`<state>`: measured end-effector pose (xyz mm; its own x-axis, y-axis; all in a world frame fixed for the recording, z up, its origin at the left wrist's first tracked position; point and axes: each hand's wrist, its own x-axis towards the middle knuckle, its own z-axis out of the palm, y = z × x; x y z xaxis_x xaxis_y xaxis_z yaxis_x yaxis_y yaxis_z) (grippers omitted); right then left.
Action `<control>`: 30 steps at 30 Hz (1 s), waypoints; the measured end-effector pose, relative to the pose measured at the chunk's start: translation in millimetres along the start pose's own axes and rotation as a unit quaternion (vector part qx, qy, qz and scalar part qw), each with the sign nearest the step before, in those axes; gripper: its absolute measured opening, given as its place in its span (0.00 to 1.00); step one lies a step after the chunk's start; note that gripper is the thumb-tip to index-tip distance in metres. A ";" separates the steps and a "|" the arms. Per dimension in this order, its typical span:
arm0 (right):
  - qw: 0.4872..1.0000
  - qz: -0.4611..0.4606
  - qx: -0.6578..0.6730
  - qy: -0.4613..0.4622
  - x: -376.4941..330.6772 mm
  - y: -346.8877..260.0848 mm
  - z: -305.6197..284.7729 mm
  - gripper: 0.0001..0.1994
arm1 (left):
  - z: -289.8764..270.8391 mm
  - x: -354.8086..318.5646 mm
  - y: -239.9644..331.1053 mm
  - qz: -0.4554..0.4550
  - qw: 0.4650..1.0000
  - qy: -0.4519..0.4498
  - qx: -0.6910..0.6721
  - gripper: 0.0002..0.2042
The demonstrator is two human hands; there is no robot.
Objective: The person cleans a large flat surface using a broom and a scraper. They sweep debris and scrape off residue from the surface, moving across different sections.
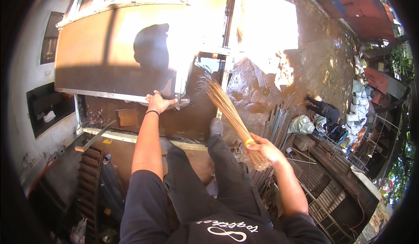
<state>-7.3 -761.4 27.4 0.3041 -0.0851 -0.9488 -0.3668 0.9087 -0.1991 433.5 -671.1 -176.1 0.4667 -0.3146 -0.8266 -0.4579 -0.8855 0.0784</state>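
On the right, I see the right hand (263,151) wrapped around a long tan stick broom (228,109), tips pointing far. Left of it, the left hand (160,102) spreads on the silver metal edge (104,95) of a flat brown panel (104,77).

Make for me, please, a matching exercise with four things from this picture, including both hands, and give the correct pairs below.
Things:
1. Left hand
2. Right hand
3. Wristband
4. Band around the stick broom

Places, colours or states:
A. Yellow
B. Holding the bundle of sticks
C. Touching the edge of the large framed panel
D. Black

Right pairs: 1-C, 2-B, 3-D, 4-A
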 end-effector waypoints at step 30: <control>0.857 0.069 0.019 0.511 -215.1 -140.9 -287.3 0.12 | -20.2 -18.3 21.3 -0.010 0.999 0.003 0.030 0.69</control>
<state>-273.7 -988.5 189.2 -0.6753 -0.2721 -0.6855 -0.3032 0.9497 -0.0783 430.4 -691.1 -148.0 0.4810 -0.2998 -0.8239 -0.4931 -0.8695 0.0285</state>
